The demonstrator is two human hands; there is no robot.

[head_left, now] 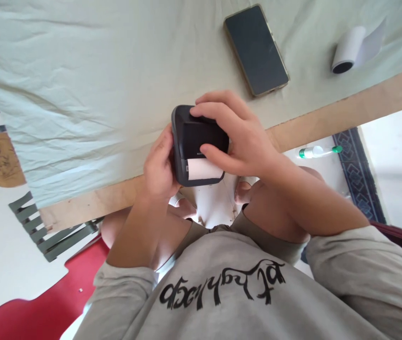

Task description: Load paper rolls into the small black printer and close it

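A small black printer (196, 141) with a white paper strip (203, 169) coming out of its slot is held at the near edge of the table. My left hand (158, 165) grips its left side. My right hand (236, 137) wraps over its top and right side, with the fingers on the lid and the thumb near the paper. Both forearms come up from my lap, and my knees show below the printer.
A dark phone (255, 49) lies screen up on the pale green cloth (80, 85) covering the table. A white paper roll (349, 49) lies at the far right. The wooden table edge (328, 118) is bare. A green-capped white pen (319, 151) lies on the floor.
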